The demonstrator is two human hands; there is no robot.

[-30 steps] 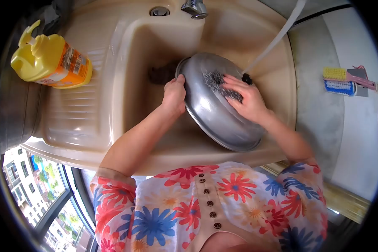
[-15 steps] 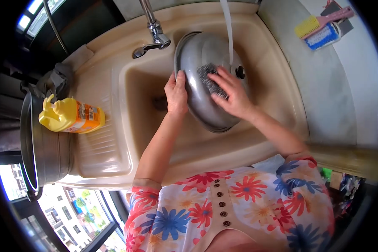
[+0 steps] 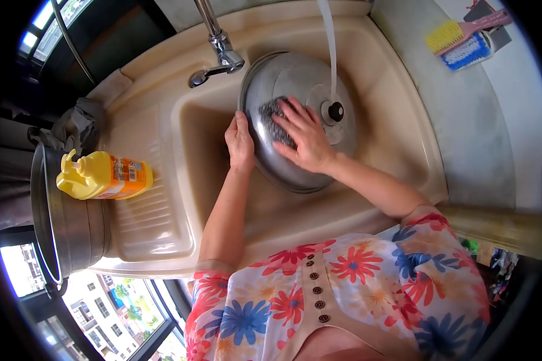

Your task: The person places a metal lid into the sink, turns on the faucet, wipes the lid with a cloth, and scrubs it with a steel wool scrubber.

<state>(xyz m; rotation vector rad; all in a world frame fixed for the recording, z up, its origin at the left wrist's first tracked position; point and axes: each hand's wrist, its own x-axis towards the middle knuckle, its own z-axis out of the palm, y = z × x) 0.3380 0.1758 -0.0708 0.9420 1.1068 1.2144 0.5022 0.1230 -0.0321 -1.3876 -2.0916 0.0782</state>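
A round metal pot lid (image 3: 295,66) with a black knob (image 3: 335,111) leans tilted in the beige sink (image 3: 403,114), its domed outer side toward me. My left hand (image 3: 240,143) grips the lid's left rim, thumb on the outer face and the other fingers partly hidden behind it. With spread fingers, my right hand (image 3: 305,135) presses a steel wool scrubber (image 3: 272,120) against the dome, left of the knob. Water (image 3: 330,45) runs from above onto the lid near the knob.
Left of the basin, a yellow soap bottle (image 3: 105,175) lies on the ribbed drainboard (image 3: 156,222) beside a large metal pot (image 3: 72,222). A chrome faucet (image 3: 223,54) rises at the back. Two brushes, one yellow (image 3: 445,37) and one blue-and-white (image 3: 467,52), rest on the right ledge.
The lid has turned and tipped so more of its face and knob shows. My right hand and the scrubber have moved left across the dome; my left hand has shifted slightly left and down.
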